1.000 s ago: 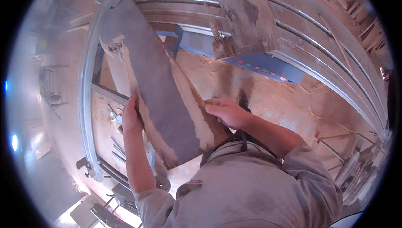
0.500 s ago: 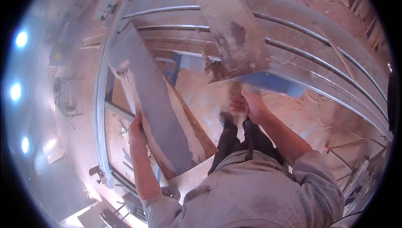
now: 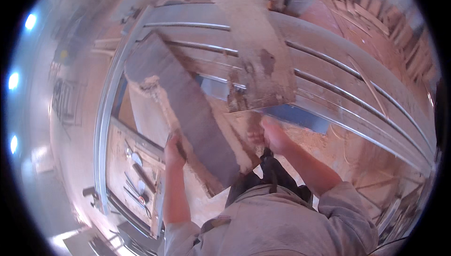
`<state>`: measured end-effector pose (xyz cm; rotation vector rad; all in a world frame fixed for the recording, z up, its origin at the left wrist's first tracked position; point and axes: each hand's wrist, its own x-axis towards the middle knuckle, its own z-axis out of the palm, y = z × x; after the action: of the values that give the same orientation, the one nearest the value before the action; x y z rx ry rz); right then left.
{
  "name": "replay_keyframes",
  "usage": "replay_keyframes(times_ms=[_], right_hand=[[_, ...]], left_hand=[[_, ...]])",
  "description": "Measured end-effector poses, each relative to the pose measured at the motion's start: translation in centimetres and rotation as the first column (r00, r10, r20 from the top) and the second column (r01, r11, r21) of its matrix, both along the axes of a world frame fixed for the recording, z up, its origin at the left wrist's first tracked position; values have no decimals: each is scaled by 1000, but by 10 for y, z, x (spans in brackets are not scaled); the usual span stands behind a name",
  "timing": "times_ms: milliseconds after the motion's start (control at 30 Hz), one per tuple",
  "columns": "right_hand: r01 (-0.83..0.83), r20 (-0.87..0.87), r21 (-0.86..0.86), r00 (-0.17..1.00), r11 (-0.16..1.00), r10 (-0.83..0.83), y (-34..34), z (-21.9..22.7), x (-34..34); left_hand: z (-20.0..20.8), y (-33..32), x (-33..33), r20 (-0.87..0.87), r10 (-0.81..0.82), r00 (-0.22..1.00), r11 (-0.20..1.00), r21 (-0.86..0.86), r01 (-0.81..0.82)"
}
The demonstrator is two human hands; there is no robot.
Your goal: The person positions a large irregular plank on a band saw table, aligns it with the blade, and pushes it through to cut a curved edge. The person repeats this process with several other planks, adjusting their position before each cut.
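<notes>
A long, rough-edged wooden board [image 3: 193, 110], with a grey-brown face and pale ragged edges, slants down toward me over the left part of a metal-railed machine table. My left hand [image 3: 174, 150] is closed on its left edge, near the lower end. A second, paler wooden slab [image 3: 257, 44] with a dark knot lies across the rails, its near end jutting out over the table's front edge. Just below that end is my right hand [image 3: 275, 136], blurred, its fingers curled. Whatever they may hold is hidden.
Silvery rails [image 3: 343, 61] run across the machine table, and an upright metal beam [image 3: 104, 129] bounds it at the left. Tools lie on a low wooden shelf [image 3: 150, 181] by my left forearm. A thin wood strip [image 3: 369, 86] rests on the right side. Offcuts [image 3: 399, 44] are piled far right.
My left hand and the grey-brown board have shifted right, away from the left beam. My right hand has moved a little left and down. The view has tilted somewhat.
</notes>
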<state>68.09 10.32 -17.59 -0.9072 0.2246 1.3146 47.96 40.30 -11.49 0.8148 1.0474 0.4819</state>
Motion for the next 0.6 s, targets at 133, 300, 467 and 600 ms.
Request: replay_keyframes(times_ms=[133,300,467,600], right_hand=[[-62,-203,195,974,979,102,-50,9,-55],[-92,-280,308,942,947,183,-72,30,-87],[175,-151,305,979,936,-133,-61,43,-89],[316,-11,81,949,945,-316,-50,65,-78]], left_hand=[[-24,8,-6,-56,4,998,999,-50,-7],[4,-26,26,-55,54,997,992,-109,-60],[1,-49,59,-52,90,995,990,-103,-95],[-7,-56,68,-6,34,999,996,-84,-34]])
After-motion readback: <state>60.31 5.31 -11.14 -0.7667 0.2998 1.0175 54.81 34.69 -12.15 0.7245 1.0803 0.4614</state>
